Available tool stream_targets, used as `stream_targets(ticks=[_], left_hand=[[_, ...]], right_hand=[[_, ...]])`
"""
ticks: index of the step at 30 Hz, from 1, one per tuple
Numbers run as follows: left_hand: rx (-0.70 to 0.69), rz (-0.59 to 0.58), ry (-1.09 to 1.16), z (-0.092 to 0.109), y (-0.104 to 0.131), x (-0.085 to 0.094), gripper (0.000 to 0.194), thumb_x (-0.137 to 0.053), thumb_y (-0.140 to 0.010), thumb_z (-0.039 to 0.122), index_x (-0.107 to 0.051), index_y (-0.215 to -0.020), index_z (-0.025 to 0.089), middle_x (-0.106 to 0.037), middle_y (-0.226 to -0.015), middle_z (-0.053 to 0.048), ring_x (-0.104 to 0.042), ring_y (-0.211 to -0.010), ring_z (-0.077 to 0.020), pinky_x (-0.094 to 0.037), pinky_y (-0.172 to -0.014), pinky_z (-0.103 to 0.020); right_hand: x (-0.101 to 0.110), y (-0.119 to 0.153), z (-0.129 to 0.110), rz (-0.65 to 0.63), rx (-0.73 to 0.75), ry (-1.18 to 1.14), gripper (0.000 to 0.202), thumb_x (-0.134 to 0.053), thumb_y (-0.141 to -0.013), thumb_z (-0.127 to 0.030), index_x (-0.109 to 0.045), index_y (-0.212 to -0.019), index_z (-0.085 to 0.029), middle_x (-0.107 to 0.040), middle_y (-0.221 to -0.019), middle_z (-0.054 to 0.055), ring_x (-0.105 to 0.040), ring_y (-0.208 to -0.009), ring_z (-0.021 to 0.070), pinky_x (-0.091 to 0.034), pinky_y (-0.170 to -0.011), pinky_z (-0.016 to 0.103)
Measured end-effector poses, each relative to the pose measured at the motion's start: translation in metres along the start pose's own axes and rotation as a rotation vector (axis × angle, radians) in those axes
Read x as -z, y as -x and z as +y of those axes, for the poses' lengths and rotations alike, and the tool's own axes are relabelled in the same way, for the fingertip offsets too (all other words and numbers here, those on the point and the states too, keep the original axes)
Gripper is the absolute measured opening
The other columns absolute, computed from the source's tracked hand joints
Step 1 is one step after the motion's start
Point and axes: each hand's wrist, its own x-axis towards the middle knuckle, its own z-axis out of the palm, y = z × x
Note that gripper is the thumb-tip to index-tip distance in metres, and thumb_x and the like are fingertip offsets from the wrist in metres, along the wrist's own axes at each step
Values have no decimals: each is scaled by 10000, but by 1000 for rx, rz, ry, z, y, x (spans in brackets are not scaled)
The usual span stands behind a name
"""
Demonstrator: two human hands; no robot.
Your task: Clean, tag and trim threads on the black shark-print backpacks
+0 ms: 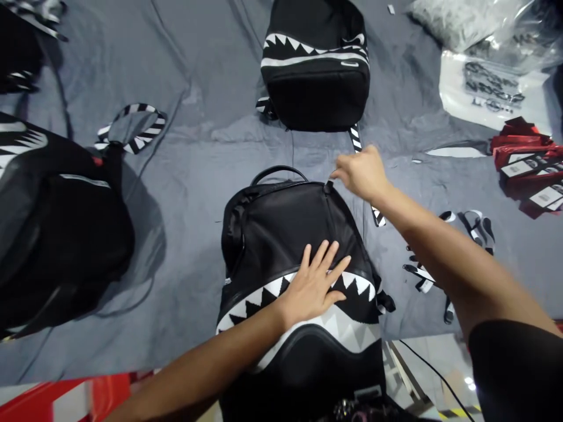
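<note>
A black backpack [284,225] with white shark teeth across its front lies before me, its lower end over the table's near edge. My left hand [314,287] rests flat on the teeth band, fingers spread. At the bag's upper right corner, my right hand [363,173] is closed in a pinch on a small black zipper pull [329,186]. The carry handle [279,170] arches up from the top of the bag. Beneath my right wrist runs a black-and-white striped strap [377,215], partly hidden.
Another shark-tooth backpack [316,94] lies beyond, and a black bag [65,234] is at left. Loose zipper-pull straps [424,275], red tags [528,167] and plastic packaging [492,88] lie on the right of the grey cloth [197,193]. Red crates [105,395] stand below the table edge.
</note>
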Motion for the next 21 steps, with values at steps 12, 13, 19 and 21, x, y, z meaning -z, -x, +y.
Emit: stream_targets(ticks=[12, 13, 19, 21], left_hand=[[542, 336, 10, -43, 65, 40, 712, -529, -905, 411, -231, -1521, 217, -123, -1604, -187, -91, -1476, -391, -206, -1137, -651], [677, 384, 41, -46, 80, 39, 753, -536, -892, 441, -206, -1527, 208, -113, -1606, -188, -87, -1477, -389, -203, -1143, -645], [1257, 374, 680, -43, 155, 5, 944, -531, -794, 658, -155, -1522, 190, -327, -1540, -167, -335, -1413, -336, -306, -1153, -516], [1286, 367, 761, -38, 168, -6, 900, -521, -787, 676, -227, -1500, 212, -386, -1510, -140, -363, -1400, -328, -298, -1159, -506]], right_hand=[[6, 99, 9, 84, 67, -71, 268, -424, -962, -259, -687, -937, -215, -668, -747, 52, -596, -737, 207, -334, -929, 405], [2, 115, 3, 67, 104, -81, 285, -409, -955, -210, -687, -1014, -233, -673, -772, 52, -599, -750, 210, -334, -960, 421], [-20, 153, -23, 68, 153, -177, 446, -409, -886, -40, -648, -1219, -215, -680, -815, 54, -609, -739, 200, -384, -954, 421], [-16, 153, -19, 101, 110, -140, 424, -407, -903, -63, -660, -1202, -225, -685, -823, 58, -619, -747, 203, -383, -951, 431]])
